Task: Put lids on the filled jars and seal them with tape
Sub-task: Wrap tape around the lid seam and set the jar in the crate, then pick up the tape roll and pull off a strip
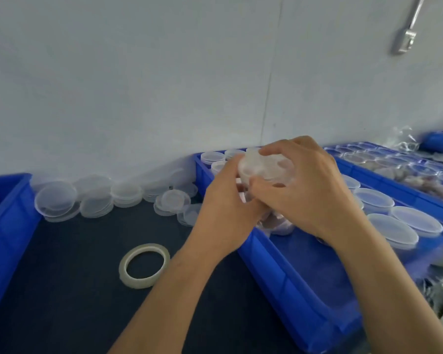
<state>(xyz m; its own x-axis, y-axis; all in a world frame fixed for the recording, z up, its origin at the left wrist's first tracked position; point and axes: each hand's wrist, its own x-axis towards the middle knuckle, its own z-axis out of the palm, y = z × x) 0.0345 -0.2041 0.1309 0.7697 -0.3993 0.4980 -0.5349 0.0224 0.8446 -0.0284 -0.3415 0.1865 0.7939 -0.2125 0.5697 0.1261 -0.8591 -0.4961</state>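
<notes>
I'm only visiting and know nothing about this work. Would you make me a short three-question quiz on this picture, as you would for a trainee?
1. True or false: the roll of clear tape lies inside a blue bin.
2. Which hands hold the lidded clear jar? A. left only B. right only C. both
3. Fill in: the loose clear lids are piled on the dark table against the ____.

Key:
1. False; it lies flat on the table.
2. C; the left hand and right hand each have a grip on it.
3. Wall.

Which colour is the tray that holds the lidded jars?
Blue; the tray shows plainly in the head view.
</notes>
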